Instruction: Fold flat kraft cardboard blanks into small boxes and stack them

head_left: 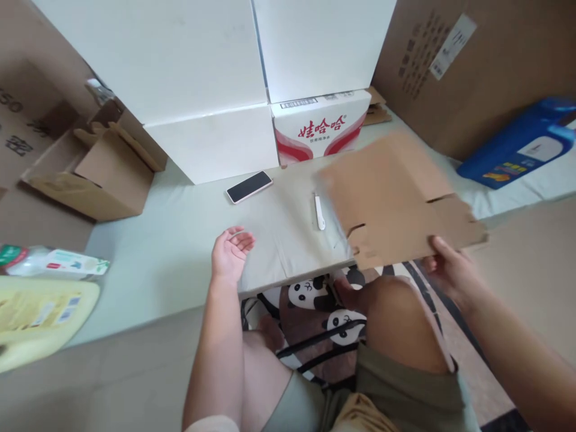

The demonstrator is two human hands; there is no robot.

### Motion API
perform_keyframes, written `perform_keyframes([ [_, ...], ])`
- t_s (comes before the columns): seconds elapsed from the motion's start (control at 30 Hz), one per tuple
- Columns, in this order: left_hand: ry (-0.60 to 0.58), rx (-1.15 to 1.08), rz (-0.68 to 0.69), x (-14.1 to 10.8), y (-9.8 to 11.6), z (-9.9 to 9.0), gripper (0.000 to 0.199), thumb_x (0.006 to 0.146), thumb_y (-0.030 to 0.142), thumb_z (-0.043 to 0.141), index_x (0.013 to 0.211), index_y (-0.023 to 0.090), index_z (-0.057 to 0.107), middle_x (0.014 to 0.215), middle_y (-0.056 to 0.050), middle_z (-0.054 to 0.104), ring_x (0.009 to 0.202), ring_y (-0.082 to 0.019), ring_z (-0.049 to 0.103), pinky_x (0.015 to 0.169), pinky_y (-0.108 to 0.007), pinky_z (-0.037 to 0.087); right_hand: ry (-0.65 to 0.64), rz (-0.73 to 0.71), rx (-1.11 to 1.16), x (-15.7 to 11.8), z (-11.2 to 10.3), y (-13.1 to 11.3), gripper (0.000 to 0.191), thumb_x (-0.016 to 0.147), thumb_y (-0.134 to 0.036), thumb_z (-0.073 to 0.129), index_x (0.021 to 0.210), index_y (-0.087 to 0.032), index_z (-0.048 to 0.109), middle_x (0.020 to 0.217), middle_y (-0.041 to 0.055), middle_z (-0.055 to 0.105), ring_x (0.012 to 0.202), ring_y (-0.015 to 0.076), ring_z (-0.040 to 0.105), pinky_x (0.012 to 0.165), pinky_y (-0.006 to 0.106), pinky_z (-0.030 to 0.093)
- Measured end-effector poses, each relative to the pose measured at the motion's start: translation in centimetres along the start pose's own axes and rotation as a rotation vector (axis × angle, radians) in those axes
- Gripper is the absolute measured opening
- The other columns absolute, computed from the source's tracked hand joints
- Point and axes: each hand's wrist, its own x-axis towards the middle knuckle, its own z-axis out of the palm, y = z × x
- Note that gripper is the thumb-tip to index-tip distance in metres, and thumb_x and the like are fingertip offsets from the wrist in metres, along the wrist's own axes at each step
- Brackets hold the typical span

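A flattened brown cardboard box [391, 198] is tilted over the right part of the table, its far edge smeared by motion. My right hand [452, 267] grips its near right edge, thumb on top and fingers underneath. My left hand [231, 252] is held over the table's front edge, palm turned up and inward, fingers loosely curled apart with nothing in them. Between the two hands lies a small white utility knife [319, 211]. Beyond my left hand rests a phone [249, 187] with a dark screen.
White boxes [211, 144] and a red-and-white carton [321, 129] line the back of the table [180, 252]. An open cardboard box [112, 174], a clear bottle [49, 261] and a yellow jug [45, 315] stand left. At right are a blue bottle [517, 147] and a large carton [477, 72].
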Motion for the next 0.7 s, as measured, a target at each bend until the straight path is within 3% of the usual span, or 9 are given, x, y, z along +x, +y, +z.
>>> perform_keyframes([
  [0.1,0.006,-0.013,0.012,0.3,-0.1,0.1,0.023,0.076,0.038,0.062,0.073,0.016,0.070,0.066,-0.005,0.074,0.060,-0.016,0.072,0.060,-0.024,0.058,0.279,-0.198,-0.108,3.0,-2.4,-2.9,0.050,0.053,-0.044,0.093,0.077,-0.028,0.053,0.075,-0.0025,0.056,0.052,0.0090,0.044,0.039,0.024,0.032],
  [0.17,0.017,-0.015,0.008,0.6,-0.3,0.3,0.024,0.076,0.038,0.062,0.070,0.016,0.069,0.065,-0.005,0.074,0.060,-0.015,0.072,0.060,-0.024,0.058,0.350,-0.278,-0.166,7.1,-2.2,-5.9,0.053,0.051,-0.042,0.091,0.078,-0.029,0.047,0.080,-0.0024,0.054,0.056,0.0105,0.047,0.041,0.025,0.031],
  [0.23,0.024,-0.012,0.003,1.0,-0.5,0.5,0.023,0.076,0.036,0.062,0.067,0.016,0.068,0.065,-0.005,0.074,0.060,-0.015,0.072,0.061,-0.024,0.058,0.359,-0.324,-0.203,12.5,-1.0,-9.2,0.053,0.056,-0.041,0.088,0.081,-0.029,0.042,0.082,-0.0034,0.053,0.061,0.0107,0.048,0.045,0.027,0.034],
  [0.3,0.027,-0.015,0.007,1.3,-0.7,0.7,0.021,0.076,0.033,0.062,0.065,0.017,0.068,0.064,-0.005,0.073,0.060,-0.015,0.072,0.061,-0.024,0.058,0.266,-0.328,-0.308,17.7,0.7,-11.7,0.045,0.071,-0.044,0.078,0.079,-0.030,0.036,0.078,-0.0034,0.052,0.064,0.0119,0.051,0.051,0.028,0.041],
  [0.37,0.036,-0.023,0.018,1.7,-0.9,0.8,0.019,0.075,0.032,0.062,0.064,0.017,0.067,0.062,-0.004,0.072,0.059,-0.015,0.071,0.061,-0.023,0.058,0.196,-0.280,-0.418,21.1,2.4,-12.2,0.031,0.082,-0.048,0.064,0.081,-0.031,0.038,0.078,-0.0008,0.058,0.064,0.0146,0.054,0.054,0.032,0.046],
  [0.43,0.036,-0.025,0.024,1.9,-0.9,0.7,0.020,0.074,0.032,0.061,0.064,0.017,0.068,0.061,-0.004,0.072,0.058,-0.015,0.071,0.060,-0.024,0.058,0.132,-0.248,-0.554,21.5,3.8,-10.0,0.021,0.086,-0.049,0.056,0.087,-0.031,0.044,0.084,0.0033,0.064,0.068,0.0188,0.061,0.059,0.038,0.053],
  [0.53,0.006,-0.028,0.036,2.0,-0.7,0.4,0.021,0.073,0.034,0.062,0.064,0.017,0.069,0.062,-0.004,0.072,0.058,-0.015,0.071,0.060,-0.024,0.058,0.025,-0.274,-0.796,17.8,4.8,-3.5,0.027,0.081,-0.048,0.062,0.097,-0.027,0.058,0.101,0.0120,0.072,0.090,0.0295,0.070,0.081,0.054,0.059],
  [0.63,-0.016,-0.037,0.053,1.6,-0.5,0.0,0.020,0.073,0.035,0.062,0.065,0.017,0.068,0.063,-0.004,0.072,0.058,-0.015,0.070,0.060,-0.025,0.058,-0.077,-0.374,-1.004,13.4,4.5,2.7,0.041,0.079,-0.046,0.066,0.111,-0.021,0.069,0.132,0.0188,0.068,0.130,0.0405,0.059,0.114,0.064,0.042],
  [0.7,-0.036,-0.041,0.054,1.2,-0.4,-0.2,0.020,0.073,0.037,0.063,0.066,0.018,0.068,0.063,-0.004,0.071,0.059,-0.015,0.070,0.061,-0.025,0.058,-0.110,-0.500,-1.232,12.2,3.9,5.1,0.048,0.087,-0.043,0.056,0.127,-0.020,0.069,0.147,0.0174,0.060,0.144,0.0393,0.048,0.122,0.062,0.036],
])
